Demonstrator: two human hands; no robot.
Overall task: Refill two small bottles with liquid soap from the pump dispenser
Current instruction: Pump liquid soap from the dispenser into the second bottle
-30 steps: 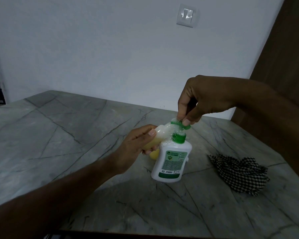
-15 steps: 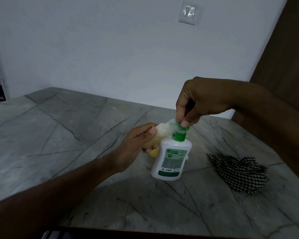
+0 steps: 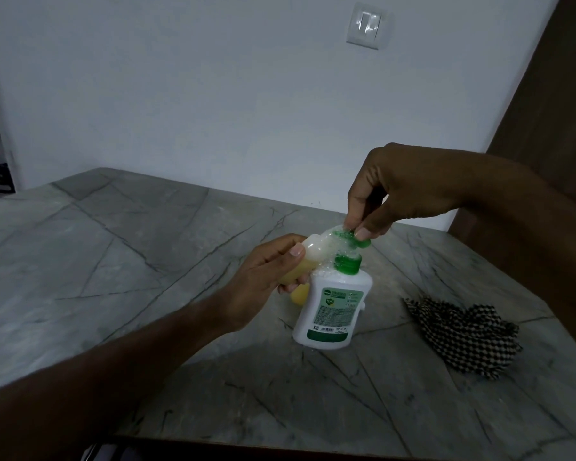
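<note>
A white pump dispenser (image 3: 333,307) with a green label and green collar stands on the grey marble table (image 3: 120,261). My right hand (image 3: 393,191) pinches its green pump head (image 3: 359,239) from above. My left hand (image 3: 266,274) grips a small translucent bottle (image 3: 313,249), tilted with its mouth at the pump nozzle. Yellowish liquid sits in the bottle's lower part, and white foam covers its mouth and the pump collar. A second small yellow bottle (image 3: 299,294) shows partly behind the dispenser, below my left fingers.
A crumpled black-and-white checked cloth (image 3: 463,337) lies on the table right of the dispenser. A white wall with a light switch (image 3: 366,26) rises behind the table. A brown door (image 3: 552,104) stands at the far right.
My right hand and the green pump head have dipped and come back up slightly. The small bottle stays at the nozzle in my left hand.
</note>
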